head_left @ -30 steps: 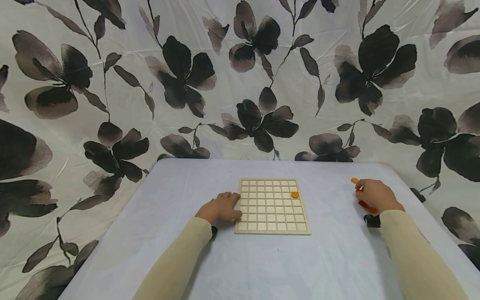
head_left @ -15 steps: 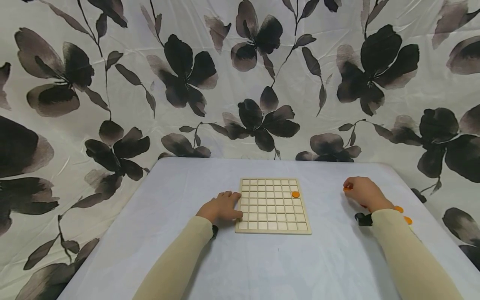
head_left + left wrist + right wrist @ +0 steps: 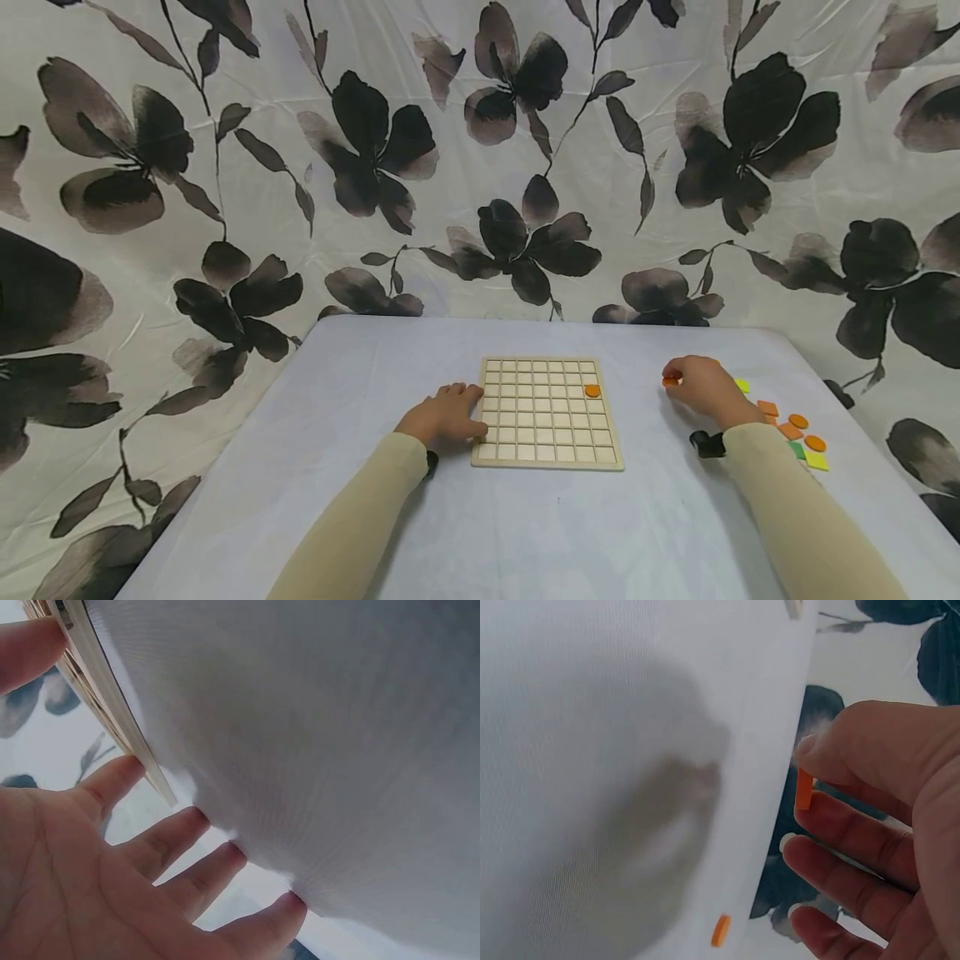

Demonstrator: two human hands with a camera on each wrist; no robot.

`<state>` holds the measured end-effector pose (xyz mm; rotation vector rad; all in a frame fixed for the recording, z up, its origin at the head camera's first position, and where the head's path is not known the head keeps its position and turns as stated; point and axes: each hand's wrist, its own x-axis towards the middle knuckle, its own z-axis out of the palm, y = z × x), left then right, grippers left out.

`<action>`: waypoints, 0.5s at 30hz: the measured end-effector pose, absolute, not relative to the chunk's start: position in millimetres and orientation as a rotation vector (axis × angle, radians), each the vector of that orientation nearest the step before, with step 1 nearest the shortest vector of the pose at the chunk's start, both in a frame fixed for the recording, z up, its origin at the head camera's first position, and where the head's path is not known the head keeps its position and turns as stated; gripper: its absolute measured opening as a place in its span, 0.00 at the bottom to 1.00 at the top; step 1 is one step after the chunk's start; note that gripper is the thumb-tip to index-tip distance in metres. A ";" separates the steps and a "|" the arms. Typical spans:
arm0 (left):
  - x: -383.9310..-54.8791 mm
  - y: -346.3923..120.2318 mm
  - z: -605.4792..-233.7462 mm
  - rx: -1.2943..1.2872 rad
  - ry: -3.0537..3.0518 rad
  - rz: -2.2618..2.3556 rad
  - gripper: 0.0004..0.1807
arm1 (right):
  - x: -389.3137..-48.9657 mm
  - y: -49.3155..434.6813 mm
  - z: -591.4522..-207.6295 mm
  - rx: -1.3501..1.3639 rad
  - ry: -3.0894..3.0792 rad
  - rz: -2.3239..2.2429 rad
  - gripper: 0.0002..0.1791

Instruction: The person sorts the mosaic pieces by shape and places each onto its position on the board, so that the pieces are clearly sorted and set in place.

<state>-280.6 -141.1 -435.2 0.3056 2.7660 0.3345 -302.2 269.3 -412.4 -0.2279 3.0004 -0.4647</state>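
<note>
While our left hand (image 3: 442, 415), fingers apart, is touching the board (image 3: 542, 422), our right hand (image 3: 705, 387) is pinching an orange piece (image 3: 670, 381) and bringing it closer, away from the other pieces (image 3: 791, 431).

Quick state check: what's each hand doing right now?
Left hand: open, touching the wooden grid board along its left edge.
Right hand: closed, pinching a flat orange piece.
</note>
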 end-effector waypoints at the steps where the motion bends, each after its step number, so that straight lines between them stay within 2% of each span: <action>1: -280.5 -140.9 -435.1 0.303 2.765 0.334 0.42 | -301.9 267.2 -412.6 -0.233 3.002 -0.463 0.16; 15: -279.5 -140.1 -433.3 0.310 2.764 0.329 0.43 | -301.6 235.4 -415.1 -0.223 2.983 -0.488 0.15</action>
